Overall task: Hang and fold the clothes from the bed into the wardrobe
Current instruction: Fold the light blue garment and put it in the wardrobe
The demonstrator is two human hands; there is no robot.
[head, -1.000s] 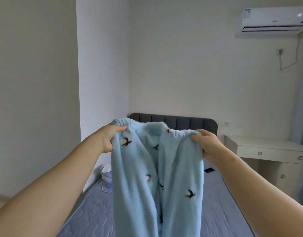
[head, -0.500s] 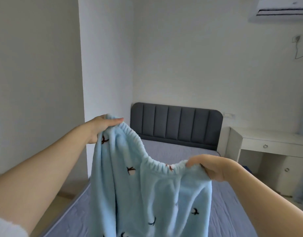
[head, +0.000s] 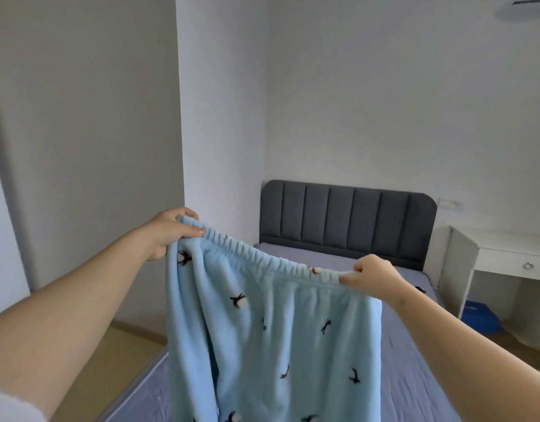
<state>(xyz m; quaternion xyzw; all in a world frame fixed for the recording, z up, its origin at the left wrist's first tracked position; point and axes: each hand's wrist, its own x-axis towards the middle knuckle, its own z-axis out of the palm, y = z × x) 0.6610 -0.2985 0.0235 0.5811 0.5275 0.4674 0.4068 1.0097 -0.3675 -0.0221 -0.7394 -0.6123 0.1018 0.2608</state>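
Light blue fleece pyjama trousers (head: 277, 336) with small dark bird prints hang in front of me over the bed (head: 414, 376). My left hand (head: 168, 233) pinches the left end of the elastic waistband, held higher. My right hand (head: 375, 278) grips the right end, lower. The waistband is stretched wide between them and the legs drop out of the bottom of the frame. No wardrobe is in view.
The bed has a grey-blue cover and a dark padded headboard (head: 347, 220) against the far wall. A white desk with a drawer (head: 512, 263) stands to the right, a blue item (head: 481, 318) under it. A wall corner (head: 183, 117) juts out at left, wooden floor below it.
The hands have moved apart, stretching the waistband flat and wide. The trousers sank lower in view as my head tilted down, showing more of the headboard and bed.
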